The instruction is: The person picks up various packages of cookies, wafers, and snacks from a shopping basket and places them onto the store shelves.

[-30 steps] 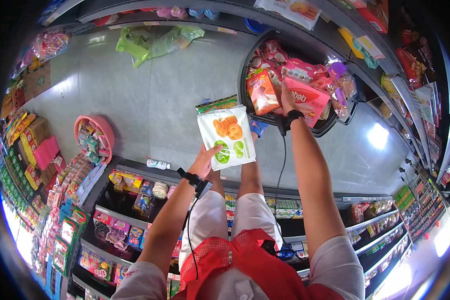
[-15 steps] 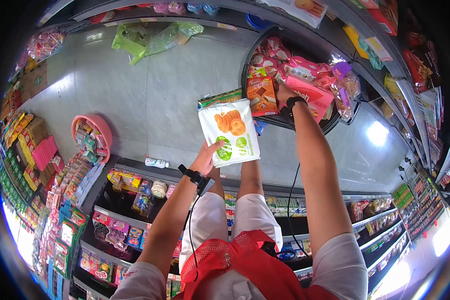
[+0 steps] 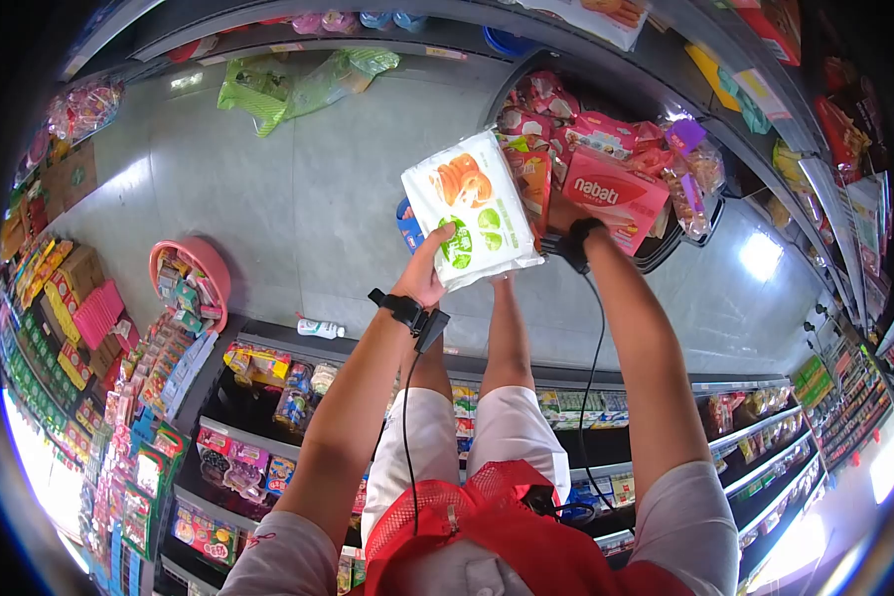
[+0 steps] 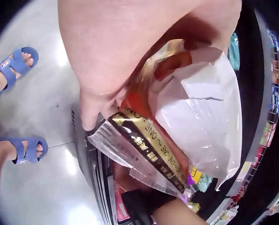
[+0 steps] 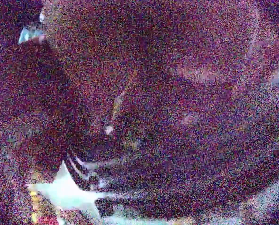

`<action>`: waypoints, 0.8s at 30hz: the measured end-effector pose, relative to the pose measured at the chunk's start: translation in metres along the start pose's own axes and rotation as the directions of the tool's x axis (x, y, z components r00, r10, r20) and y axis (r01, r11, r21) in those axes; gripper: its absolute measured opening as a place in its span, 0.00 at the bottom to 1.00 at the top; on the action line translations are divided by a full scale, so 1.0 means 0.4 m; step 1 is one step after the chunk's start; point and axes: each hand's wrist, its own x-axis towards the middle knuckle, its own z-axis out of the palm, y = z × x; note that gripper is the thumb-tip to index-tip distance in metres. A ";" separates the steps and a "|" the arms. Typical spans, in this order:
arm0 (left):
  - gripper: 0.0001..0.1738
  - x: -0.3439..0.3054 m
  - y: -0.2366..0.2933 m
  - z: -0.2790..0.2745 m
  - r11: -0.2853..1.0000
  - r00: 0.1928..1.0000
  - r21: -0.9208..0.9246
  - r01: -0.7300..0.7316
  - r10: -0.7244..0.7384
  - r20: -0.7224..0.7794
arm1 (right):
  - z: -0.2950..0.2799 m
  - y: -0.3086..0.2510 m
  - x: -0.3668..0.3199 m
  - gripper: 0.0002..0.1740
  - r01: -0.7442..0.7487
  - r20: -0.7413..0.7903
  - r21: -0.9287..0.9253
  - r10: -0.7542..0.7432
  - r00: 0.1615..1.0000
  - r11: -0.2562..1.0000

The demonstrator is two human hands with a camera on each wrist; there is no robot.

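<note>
My left hand (image 3: 429,266) grips a white biscuit packet (image 3: 477,209), its thumb over the printed front. In the left wrist view, a second packet with a gold-and-black band (image 4: 151,145) lies against the white one in the same grip. The white packet overlaps the near left side of a black basket (image 3: 666,256) full of snacks. My right hand (image 3: 564,213) reaches down into the basket, between an orange-brown box (image 3: 529,184) and a pink Nabati wafer box (image 3: 616,194). Its fingers are hidden, and the right wrist view is dark and grainy; I cannot tell what they hold.
Pink snack packages (image 3: 606,134) fill the back of the basket. Shelving (image 3: 656,60) runs close behind it. On the floor lie a green plastic bag (image 3: 258,89) and a white bottle (image 3: 320,328). A pink tub (image 3: 209,263) of goods stands at left. Stocked shelves line the near side.
My left hand has brought the white packet right and tilted it, over the basket's side. The right hand has sunk deeper beside the orange-brown box. The Nabati box's front now shows more fully.
</note>
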 end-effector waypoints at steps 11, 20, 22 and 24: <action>0.33 0.031 -0.020 0.000 0.998 0.999 0.053 0.026 -0.023 -0.045 | 0.139 0.044 -0.025 0.29 -0.338 0.092 0.404 0.329 0.940 0.850; 0.33 0.037 -0.021 0.001 0.999 0.999 0.050 0.013 -0.011 -0.044 | 0.064 -0.015 -0.024 0.29 -0.585 0.193 0.409 0.560 0.806 0.701; 0.33 0.031 -0.021 0.007 0.999 0.999 0.041 -0.005 0.007 -0.042 | -0.019 -0.075 -0.007 0.30 -0.619 0.246 0.350 0.568 0.785 0.703; 0.34 0.023 -0.018 0.014 0.998 1.000 0.063 -0.004 0.006 -0.027 | -0.042 -0.102 -0.004 0.30 -0.617 0.270 0.404 0.557 0.785 0.675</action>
